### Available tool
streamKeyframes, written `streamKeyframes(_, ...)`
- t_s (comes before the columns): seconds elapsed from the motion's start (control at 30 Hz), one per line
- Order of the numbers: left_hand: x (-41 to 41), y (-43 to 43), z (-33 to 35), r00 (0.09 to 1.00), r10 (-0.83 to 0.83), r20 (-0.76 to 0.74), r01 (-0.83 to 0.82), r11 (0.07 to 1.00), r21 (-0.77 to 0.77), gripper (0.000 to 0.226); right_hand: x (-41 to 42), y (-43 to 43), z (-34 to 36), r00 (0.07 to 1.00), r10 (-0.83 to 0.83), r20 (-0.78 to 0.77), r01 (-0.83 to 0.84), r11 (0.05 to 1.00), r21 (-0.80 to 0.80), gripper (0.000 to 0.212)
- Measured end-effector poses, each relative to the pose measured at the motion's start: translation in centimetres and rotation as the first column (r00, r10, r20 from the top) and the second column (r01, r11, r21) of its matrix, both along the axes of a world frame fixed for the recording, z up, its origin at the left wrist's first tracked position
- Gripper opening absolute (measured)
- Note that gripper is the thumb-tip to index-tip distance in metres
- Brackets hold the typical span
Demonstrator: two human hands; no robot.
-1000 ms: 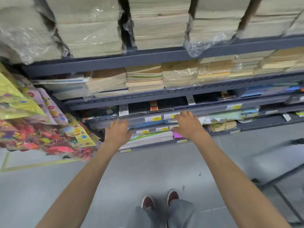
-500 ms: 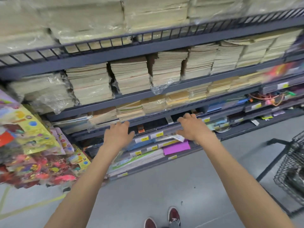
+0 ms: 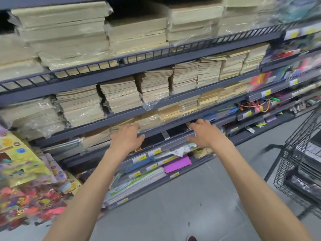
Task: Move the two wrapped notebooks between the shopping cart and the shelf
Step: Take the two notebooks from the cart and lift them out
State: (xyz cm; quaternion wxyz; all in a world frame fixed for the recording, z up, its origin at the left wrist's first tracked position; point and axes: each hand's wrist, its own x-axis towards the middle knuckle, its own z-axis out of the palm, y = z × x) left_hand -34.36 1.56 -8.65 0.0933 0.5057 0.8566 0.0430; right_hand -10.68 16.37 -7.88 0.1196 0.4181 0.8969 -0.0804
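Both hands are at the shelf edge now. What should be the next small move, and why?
Probably draw both hands back and turn right toward the shopping cart. The left hand and right hand hold no notebook at the shelf, while dark wrapped packs lie in the cart.

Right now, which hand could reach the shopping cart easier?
Probably the right hand: it is nearer the shopping cart, which stands on the person's right. The left hand is farther away. Both look empty.
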Motion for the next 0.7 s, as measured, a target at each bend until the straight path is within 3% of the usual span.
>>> streamKeyframes(0.7, 19.1, 21.1, -1.3, 0.955, -0.295, -0.016, 0.294, 0.955, -0.03, 0.043, 22.3, 14.1, -1.6, 0.969, -0.247, 0.023, 0.248, 0.968, -0.049, 0.061)
